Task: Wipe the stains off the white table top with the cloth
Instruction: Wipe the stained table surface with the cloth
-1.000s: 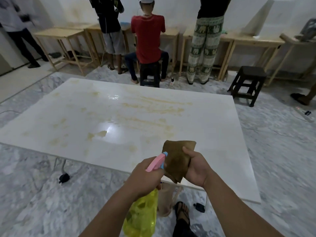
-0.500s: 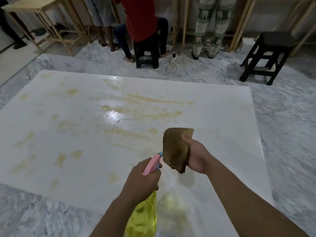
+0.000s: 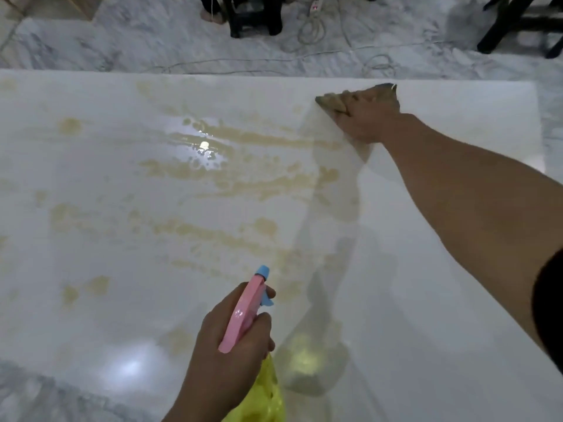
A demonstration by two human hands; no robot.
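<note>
The cloth was pressed flat on the table near its far edge by the right hand. A spray bottle was gripped by the left hand. Yellow stains were spread between; cables and stools were seen beyond.

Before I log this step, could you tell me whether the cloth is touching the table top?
Yes, the right hand presses the cloth flat on the table top.

We find the cloth on the table top at its far right, under the right hand. Stains lie left of it. The left hand holds the spray bottle over the near edge.
</note>
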